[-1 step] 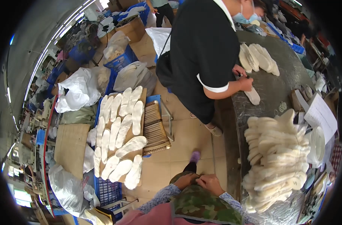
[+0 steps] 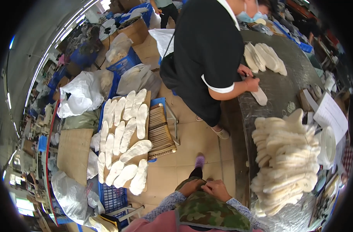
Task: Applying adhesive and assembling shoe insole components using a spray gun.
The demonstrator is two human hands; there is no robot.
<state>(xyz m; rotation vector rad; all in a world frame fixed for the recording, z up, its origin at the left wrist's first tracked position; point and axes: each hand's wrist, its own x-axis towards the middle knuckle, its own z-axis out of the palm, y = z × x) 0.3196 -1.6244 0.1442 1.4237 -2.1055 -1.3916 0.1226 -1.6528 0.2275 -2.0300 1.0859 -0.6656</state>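
My left hand (image 2: 191,188) and my right hand (image 2: 217,190) are close together in front of my body. Both have their fingers closed on the upper edge of a camouflage apron (image 2: 207,208), whose cloth spreads over my lap. To their left, cream insoles (image 2: 128,135) lie in loose rows on a board. On the right-hand table, a big heap of cream fleecy insoles (image 2: 285,166) is stacked. Across from me, a masked person in black (image 2: 207,46) bends over a single insole (image 2: 259,96) on the table, with several more insoles (image 2: 263,58) beyond it.
A wicker-topped stool (image 2: 161,129) stands beside the board. Blue crates (image 2: 111,197), plastic bags (image 2: 70,197) and a cardboard sheet (image 2: 74,150) crowd the left. On the dark table (image 2: 296,89) are a white tub (image 2: 326,147) and a paper sheet (image 2: 331,116). Another person (image 2: 167,9) stands far back.
The view has shifted very slightly. The masked person has lowered a little over the table. My hands keep their place on the apron.
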